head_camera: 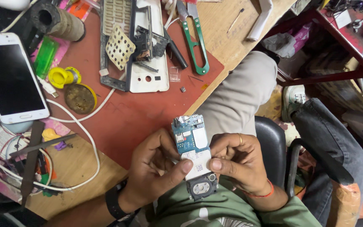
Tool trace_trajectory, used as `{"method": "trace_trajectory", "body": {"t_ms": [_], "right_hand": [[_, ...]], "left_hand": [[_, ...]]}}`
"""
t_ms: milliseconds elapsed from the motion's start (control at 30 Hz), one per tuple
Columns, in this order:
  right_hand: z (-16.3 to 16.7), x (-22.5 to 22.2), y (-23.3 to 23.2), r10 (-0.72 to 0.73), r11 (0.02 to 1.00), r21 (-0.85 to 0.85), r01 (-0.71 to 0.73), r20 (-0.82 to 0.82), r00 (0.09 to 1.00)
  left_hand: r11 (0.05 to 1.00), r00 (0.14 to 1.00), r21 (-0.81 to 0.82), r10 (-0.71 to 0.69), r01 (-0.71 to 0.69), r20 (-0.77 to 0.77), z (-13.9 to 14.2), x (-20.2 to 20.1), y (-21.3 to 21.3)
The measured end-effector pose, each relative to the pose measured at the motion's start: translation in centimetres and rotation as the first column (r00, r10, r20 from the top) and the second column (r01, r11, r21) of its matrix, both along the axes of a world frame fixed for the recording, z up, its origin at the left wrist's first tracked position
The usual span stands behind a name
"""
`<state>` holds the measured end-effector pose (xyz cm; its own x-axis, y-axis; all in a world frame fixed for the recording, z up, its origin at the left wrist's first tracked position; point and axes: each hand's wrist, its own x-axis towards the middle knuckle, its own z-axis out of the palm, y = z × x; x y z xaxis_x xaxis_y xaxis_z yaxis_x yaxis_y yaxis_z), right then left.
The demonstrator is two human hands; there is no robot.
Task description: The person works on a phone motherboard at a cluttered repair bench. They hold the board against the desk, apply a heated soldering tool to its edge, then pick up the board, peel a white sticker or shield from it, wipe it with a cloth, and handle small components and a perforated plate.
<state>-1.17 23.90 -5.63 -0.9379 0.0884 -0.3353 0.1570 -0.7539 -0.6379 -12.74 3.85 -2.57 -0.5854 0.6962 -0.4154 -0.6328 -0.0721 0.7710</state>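
Circuit board: blue-green, bare, white-labelled.

Wooden bench carries red mat; white phone far left, green snips and white back cover far centre.

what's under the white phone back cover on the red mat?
The white back cover rests on the red mat, partly overlapping a dark frame. Anything beneath it is hidden.

Black wristband; ring; red thread.
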Motion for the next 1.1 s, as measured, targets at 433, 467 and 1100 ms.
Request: {"method": "trace_trajectory", "body": {"t_ms": [433,467,1100], "right_hand": [[-0.1,-0.3,0.2,0.018,1.0,-0.021,-0.017,0.017,1.0],[-0.1,-0.3,0.2,0.016,1.0,-0.02,-0.015,0.016,1.0],[0.8,-0.4,0.6,0.038,0.964,0.265,-0.005,-0.119,0.992]], "left_hand": [[0.999,1.0,-0.049,-0.015,0.014,-0.008,0.4,-0.4,0.2],[0.999,1.0,-0.05,-0.016,0.016,-0.004,0.4,-0.4,0.2],[0.979,0.988,0.169,-0.129,0.114,0.08,0.6,-0.8,0.0]]}}
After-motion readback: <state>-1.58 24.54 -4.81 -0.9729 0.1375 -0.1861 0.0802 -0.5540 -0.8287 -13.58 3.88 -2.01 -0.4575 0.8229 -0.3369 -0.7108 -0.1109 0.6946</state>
